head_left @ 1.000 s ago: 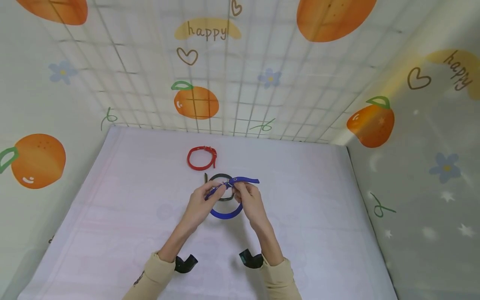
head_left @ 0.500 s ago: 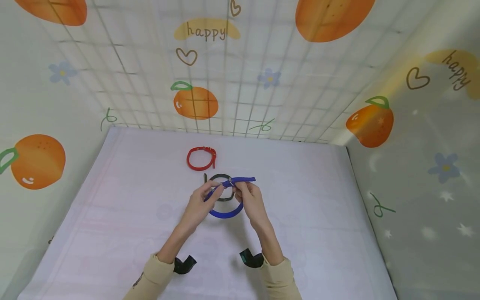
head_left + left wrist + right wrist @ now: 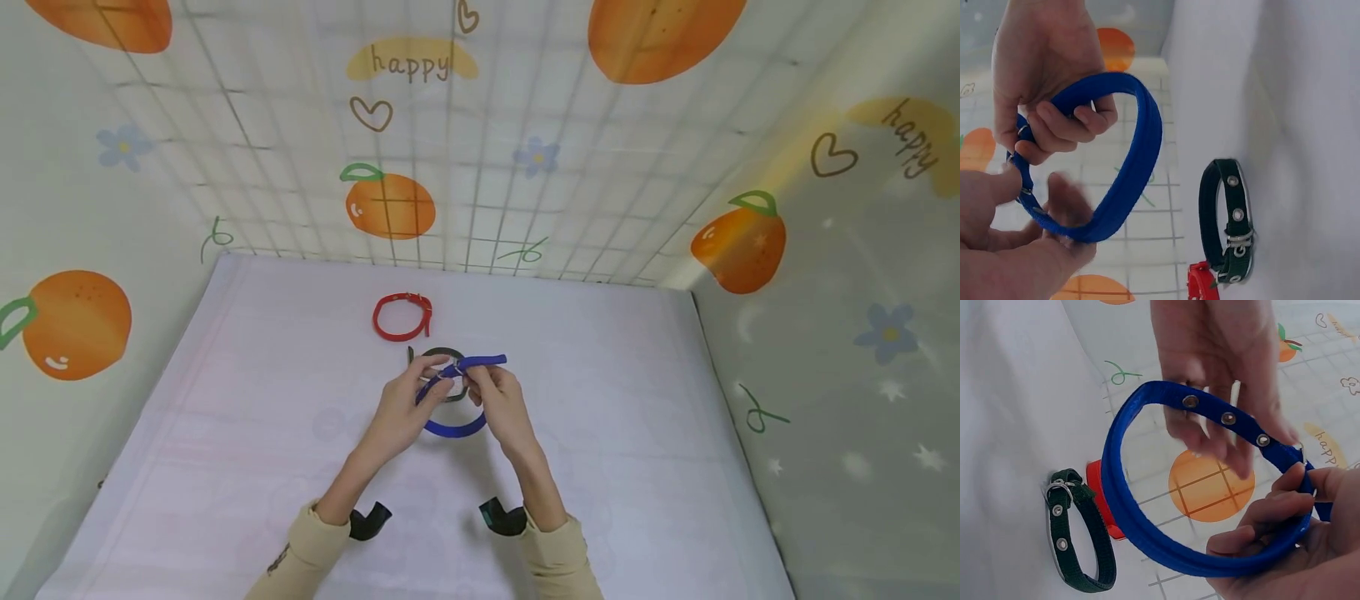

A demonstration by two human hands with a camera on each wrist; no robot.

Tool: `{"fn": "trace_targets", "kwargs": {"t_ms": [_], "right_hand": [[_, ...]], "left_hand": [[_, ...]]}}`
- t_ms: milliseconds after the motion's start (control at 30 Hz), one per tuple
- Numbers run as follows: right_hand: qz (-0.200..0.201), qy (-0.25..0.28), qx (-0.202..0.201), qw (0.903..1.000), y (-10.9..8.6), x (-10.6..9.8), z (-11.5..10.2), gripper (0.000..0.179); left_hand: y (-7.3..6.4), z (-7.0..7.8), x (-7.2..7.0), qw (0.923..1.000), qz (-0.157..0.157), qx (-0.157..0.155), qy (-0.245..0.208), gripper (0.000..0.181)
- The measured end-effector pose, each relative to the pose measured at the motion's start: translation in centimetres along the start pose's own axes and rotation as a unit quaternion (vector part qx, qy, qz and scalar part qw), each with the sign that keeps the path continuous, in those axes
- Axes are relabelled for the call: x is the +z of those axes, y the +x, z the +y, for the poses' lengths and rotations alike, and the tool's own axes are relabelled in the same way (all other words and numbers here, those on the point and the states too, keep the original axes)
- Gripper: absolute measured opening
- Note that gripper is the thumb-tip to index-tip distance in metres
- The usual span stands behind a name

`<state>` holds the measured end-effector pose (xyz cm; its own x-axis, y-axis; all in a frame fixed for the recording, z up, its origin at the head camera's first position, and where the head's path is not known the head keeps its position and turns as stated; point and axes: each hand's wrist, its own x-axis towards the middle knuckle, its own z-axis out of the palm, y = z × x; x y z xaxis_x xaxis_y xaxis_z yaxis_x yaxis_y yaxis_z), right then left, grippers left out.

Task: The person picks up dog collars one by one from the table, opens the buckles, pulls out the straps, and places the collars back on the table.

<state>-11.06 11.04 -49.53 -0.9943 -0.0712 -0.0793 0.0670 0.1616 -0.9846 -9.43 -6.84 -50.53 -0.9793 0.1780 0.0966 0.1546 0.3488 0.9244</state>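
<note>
Both hands hold a blue pet collar (image 3: pixel 455 431), formed into a loop with metal eyelets, above the table. My left hand (image 3: pixel 401 408) has its thumb and fingers around the eyelet strap, the thumb close to the buckle (image 3: pixel 1024 191). My right hand (image 3: pixel 508 411) pinches the collar on the other side of the buckle, and several of its fingers curl inside the loop in the right wrist view. The strap's free end (image 3: pixel 491 361) sticks out to the right past the right fingertips. Fingers partly hide the buckle.
On the white table (image 3: pixel 615 433), a dark green collar (image 3: pixel 1237 215) lies just beyond the hands, partly covered by them in the head view. A red collar (image 3: pixel 401 336) lies farther back. Printed curtains (image 3: pixel 480 200) border the table at the back and sides.
The blue collar's free end has drawn slightly left, toward the buckle. My left fingers have shifted a little on the strap; the right hand stays nearly in place. Green and red collars have not moved.
</note>
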Motion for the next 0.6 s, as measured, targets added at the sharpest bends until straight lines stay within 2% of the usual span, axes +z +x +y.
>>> {"fn": "trace_targets", "kwargs": {"t_ms": [233,467,600], "right_hand": [[-0.004,-0.003,0.004,1.0,-0.12,-0.01,0.04,0.031],[-0.001,0.014,0.006,0.9999,-0.1,0.02,-0.09,0.031],[0.0,0.02,0.005,0.9998,-0.16,-0.05,-0.25,0.033]], "left_hand": [[0.01,-0.04,0.08,0.9996,0.017,-0.022,-0.005,0.023],[-0.1,0.02,0.14,0.9983,0.04,-0.039,-0.017,0.02],[-0.15,0.03,0.16,0.998,0.042,-0.045,-0.011,0.02]]}}
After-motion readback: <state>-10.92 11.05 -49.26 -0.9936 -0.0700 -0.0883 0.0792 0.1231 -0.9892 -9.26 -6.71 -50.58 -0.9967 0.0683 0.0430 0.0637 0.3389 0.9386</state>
